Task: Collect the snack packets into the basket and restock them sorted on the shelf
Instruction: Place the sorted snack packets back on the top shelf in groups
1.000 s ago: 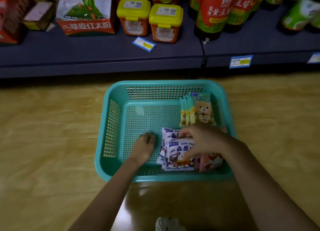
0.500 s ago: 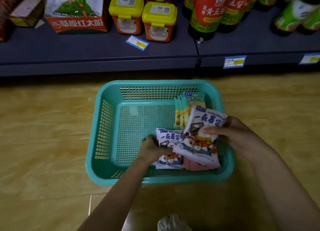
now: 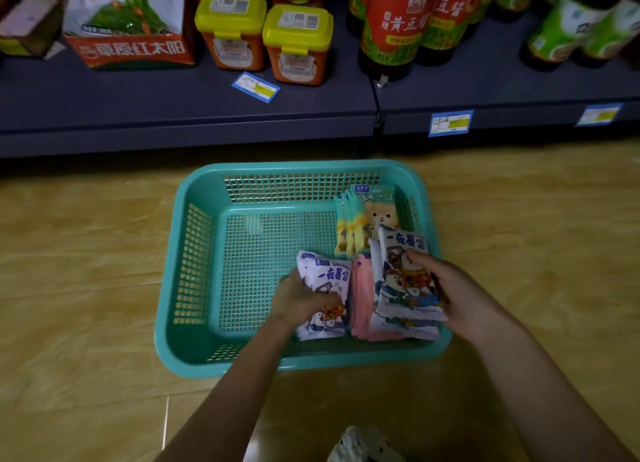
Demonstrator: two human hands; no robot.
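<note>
A teal plastic basket (image 3: 194, 271) sits on the wooden floor in front of the shelf. My left hand (image 3: 299, 300) grips a small stack of white cartoon snack packets (image 3: 330, 278) near the basket's front middle. My right hand (image 3: 450, 288) holds another stack of white cartoon packets (image 3: 403, 271) tilted up at the front right. Pink packets (image 3: 360, 295) stand between the two stacks. Several yellow bear packets (image 3: 367, 215) lean in the far right corner.
The dark shelf (image 3: 173, 115) behind the basket carries yellow-lidded orange tubs (image 3: 298, 45), a red and white bag (image 3: 128, 21), large red-labelled bottles (image 3: 394, 21) and green-labelled bottles (image 3: 568, 28). A loose blue price tag (image 3: 255, 86) lies on it.
My right hand lifted a stack of white packets off the pile and shifted it to the right. My left hand closed on the remaining white packets. The pink packets became visible between them.
</note>
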